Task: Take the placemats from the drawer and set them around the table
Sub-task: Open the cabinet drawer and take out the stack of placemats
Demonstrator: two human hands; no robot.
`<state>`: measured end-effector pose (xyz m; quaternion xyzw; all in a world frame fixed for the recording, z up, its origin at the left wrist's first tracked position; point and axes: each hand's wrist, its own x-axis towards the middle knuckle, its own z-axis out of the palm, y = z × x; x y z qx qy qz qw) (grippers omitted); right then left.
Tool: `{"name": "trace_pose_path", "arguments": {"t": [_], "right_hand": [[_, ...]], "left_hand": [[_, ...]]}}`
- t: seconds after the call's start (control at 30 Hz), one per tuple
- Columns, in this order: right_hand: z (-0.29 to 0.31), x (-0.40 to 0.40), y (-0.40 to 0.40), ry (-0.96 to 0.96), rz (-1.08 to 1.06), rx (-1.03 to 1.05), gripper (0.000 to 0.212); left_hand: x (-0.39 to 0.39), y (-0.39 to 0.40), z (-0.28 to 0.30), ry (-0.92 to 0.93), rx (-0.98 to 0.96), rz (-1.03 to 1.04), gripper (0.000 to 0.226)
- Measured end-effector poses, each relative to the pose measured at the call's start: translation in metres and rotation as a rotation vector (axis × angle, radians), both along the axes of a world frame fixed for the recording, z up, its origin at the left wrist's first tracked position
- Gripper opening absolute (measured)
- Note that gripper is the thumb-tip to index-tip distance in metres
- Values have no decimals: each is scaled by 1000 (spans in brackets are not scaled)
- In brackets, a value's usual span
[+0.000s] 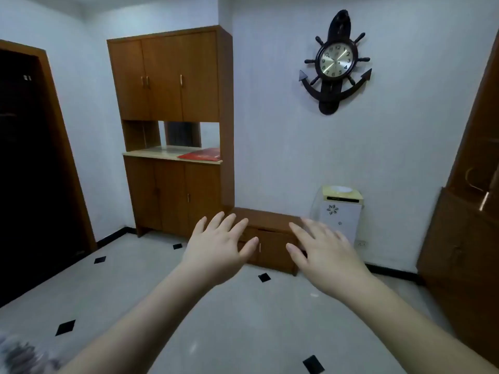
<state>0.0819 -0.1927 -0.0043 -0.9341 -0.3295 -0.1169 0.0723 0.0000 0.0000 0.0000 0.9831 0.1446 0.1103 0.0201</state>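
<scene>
Wooden low cabinet (270, 238): waiting ahead, probably hiding placemats.
Left hand (216, 249): reaching out flat, holding nothing.
Right hand (324, 255): reaching out flat, holding nothing.

The tall cabinet (172, 130) stands at the far wall, left of the middle, and a flat folder (201, 154) lies on its counter. To its right, a low cabinet (267, 238) sits on the floor (243, 319) against the same wall. A small appliance (340, 211) stands just right of the low cabinet. The clock (336, 62) hangs on the wall above them. A doorway (32, 157) is at the far left, and another cabinet (464, 225) at the right edge. Near the camera, the left hand (218, 251) and the right hand (324, 255) are in front of the low cabinet.
</scene>
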Motion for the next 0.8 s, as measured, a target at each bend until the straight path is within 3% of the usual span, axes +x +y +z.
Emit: {"name": "trace_pose_path", "arguments": {"t": [0.1, 0.2, 0.37, 0.47, 0.57, 0.63, 0.73, 0.8], "right_hand": [[-14, 26, -11, -19, -19, -17, 90], [-31, 61, -25, -11, -35, -13, 81], [-41, 128, -43, 3, -71, -47, 101], [-42, 161, -46, 41, -51, -62, 94], [-42, 191, -41, 78, -48, -57, 68], [-44, 207, -31, 61, -38, -49, 72], [-47, 229, -12, 65, -18, -44, 96], [-48, 244, 4, 96, 14, -44, 84]], "left_hand": [[23, -7, -11, 0, 32, -28, 69], [55, -20, -19, 9, 50, -54, 70], [119, -30, -24, 81, 21, -34, 71], [152, -28, -31, 10, 97, -11, 78], [183, -26, -38, -4, 174, 19, 83], [199, -21, -45, -6, 184, 37, 80], [218, -10, -51, -13, 208, 67, 76], [232, 4, -54, -10, 203, 84, 74]]}}
